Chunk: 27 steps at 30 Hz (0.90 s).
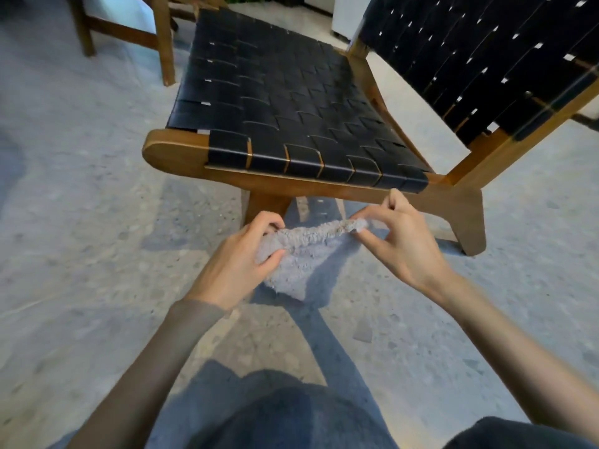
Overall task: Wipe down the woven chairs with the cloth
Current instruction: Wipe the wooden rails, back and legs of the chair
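Note:
A low wooden chair with a black woven seat (pixel 278 105) and a black woven backrest (pixel 479 59) stands in front of me. A fluffy grey cloth (pixel 298 254) hangs in the air just in front of the seat's front rail, clear of the chair. My left hand (pixel 240 254) pinches the cloth's left edge. My right hand (pixel 398 234) pinches its upper right corner between thumb and fingers. The cloth is stretched between the two hands and its lower part droops down.
The floor is pale speckled stone (pixel 81 222). The wooden legs of a second chair (pixel 162 37) stand at the back left, close to the seat's far left corner. A white object (pixel 346 17) stands behind the chair. My legs are at the bottom edge.

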### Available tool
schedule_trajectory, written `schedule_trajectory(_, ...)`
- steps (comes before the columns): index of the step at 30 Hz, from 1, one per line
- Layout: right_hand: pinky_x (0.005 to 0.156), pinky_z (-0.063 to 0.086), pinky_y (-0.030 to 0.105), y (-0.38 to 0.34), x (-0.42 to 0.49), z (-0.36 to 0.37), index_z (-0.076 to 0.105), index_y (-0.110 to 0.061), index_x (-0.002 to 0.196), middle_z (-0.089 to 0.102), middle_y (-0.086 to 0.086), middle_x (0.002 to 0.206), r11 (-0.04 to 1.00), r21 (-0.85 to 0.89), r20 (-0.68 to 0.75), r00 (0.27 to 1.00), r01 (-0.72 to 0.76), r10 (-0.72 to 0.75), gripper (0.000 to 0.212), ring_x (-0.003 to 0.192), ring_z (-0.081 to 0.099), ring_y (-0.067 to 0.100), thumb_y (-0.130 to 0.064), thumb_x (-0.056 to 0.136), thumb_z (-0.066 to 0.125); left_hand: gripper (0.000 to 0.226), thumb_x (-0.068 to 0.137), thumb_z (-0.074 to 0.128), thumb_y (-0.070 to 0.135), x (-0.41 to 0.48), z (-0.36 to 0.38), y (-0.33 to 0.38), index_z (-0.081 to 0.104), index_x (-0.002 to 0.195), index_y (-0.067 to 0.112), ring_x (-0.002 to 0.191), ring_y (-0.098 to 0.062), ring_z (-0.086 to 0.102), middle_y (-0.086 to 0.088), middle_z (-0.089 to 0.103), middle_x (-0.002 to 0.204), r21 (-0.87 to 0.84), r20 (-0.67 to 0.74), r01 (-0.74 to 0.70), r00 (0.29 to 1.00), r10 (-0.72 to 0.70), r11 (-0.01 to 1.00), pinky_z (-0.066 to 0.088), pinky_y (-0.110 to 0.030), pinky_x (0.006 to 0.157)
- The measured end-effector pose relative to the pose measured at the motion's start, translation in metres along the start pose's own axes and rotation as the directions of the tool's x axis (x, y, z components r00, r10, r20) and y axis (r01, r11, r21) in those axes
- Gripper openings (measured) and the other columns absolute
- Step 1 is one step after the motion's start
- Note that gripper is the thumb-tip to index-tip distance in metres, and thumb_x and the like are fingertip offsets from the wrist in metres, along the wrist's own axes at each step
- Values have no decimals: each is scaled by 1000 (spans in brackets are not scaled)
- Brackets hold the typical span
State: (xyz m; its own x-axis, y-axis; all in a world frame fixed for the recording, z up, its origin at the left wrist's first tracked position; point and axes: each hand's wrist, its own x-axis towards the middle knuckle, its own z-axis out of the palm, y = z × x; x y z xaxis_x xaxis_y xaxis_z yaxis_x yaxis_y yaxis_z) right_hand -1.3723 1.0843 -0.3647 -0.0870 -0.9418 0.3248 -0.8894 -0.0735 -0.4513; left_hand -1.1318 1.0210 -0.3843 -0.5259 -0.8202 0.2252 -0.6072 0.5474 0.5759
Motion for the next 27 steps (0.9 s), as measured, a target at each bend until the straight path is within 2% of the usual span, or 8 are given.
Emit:
schedule_trajectory(5, 51, 43, 24, -37, 21, 7, 62, -31, 88, 60, -13, 60, 982, 183, -22, 999, 40, -37, 10, 58, 58, 3, -26, 95, 56, 24, 84, 65, 24, -8, -37, -17, 53, 102, 33, 92, -5, 50, 16, 52, 94, 52, -181, 56, 982, -46, 997, 43, -23, 71)
schedule_trajectory(9, 61, 55, 24, -73, 40, 6, 61, -16, 93, 73, -3, 73, 811, 586, 12, 1000, -1, -7, 12, 68, 70, 14, -14, 98, 51, 23, 84, 69, 30, -10, -68, -26, 68, 101, 16, 98, -18, 36, -8, 42, 99, 213, -551, 145, 834, -4, 966, 31, -22, 76)
schedule_trajectory(11, 73, 59, 30, -87, 49, 5, 61, -9, 96, 75, 2, 84, 691, 722, 37, 999, -36, 13, 11, 82, 72, 17, -12, 98, 51, 24, 87, 66, 34, -5, -80, -24, 69, 103, 16, 90, -18, 34, -5, 34, 93, 211, -647, 152, 762, 21, 966, 24, -16, 74)
schedule_trajectory(14, 78, 59, 36, -112, 64, 8, 62, -4, 97, 75, 4, 85, 644, 759, 68, 995, -98, 72, 15, 79, 72, 19, -16, 97, 53, 27, 90, 58, 38, 3, -100, -26, 69, 108, 21, 84, -11, 36, -2, 32, 88, 92, -693, 151, 719, -46, 984, 25, -13, 67)
schedule_trajectory(19, 55, 53, 34, -126, 72, 8, 59, -4, 87, 69, 12, 62, 672, 734, 77, 996, -93, 54, 18, 50, 62, 27, -17, 98, 53, 23, 96, 51, 38, 5, -111, -38, 72, 98, 29, 67, -10, 42, 7, 40, 66, -96, -690, 145, 703, -171, 985, 27, -20, 59)
schedule_trajectory(21, 57, 53, 33, -128, 70, 11, 59, -7, 89, 68, 12, 63, 668, 742, 84, 996, -56, -10, 14, 54, 62, 25, -13, 99, 50, 28, 95, 48, 42, -2, -108, -43, 63, 117, 31, 76, -10, 44, 5, 44, 79, -135, -695, 212, 676, -245, 968, 31, -19, 66)
schedule_trajectory(23, 64, 53, 31, -131, 68, 16, 61, -9, 93, 69, 11, 69, 675, 737, 96, 992, -17, -80, 13, 64, 65, 21, -10, 99, 49, 47, 93, 44, 51, -10, -102, -44, 47, 135, 32, 95, -8, 37, 1, 35, 102, -75, -667, 221, 714, -214, 972, 31, -18, 79)
schedule_trajectory(27, 76, 54, 31, -137, 68, 23, 62, -10, 97, 70, 9, 79, 698, 715, 123, 976, 37, -178, 14, 76, 66, 18, -10, 99, 49, 63, 80, 45, 71, -18, -80, -42, 53, 130, 33, 108, -16, 32, 0, 36, 116, 158, -425, 50, 905, 22, 986, 32, -30, 89)
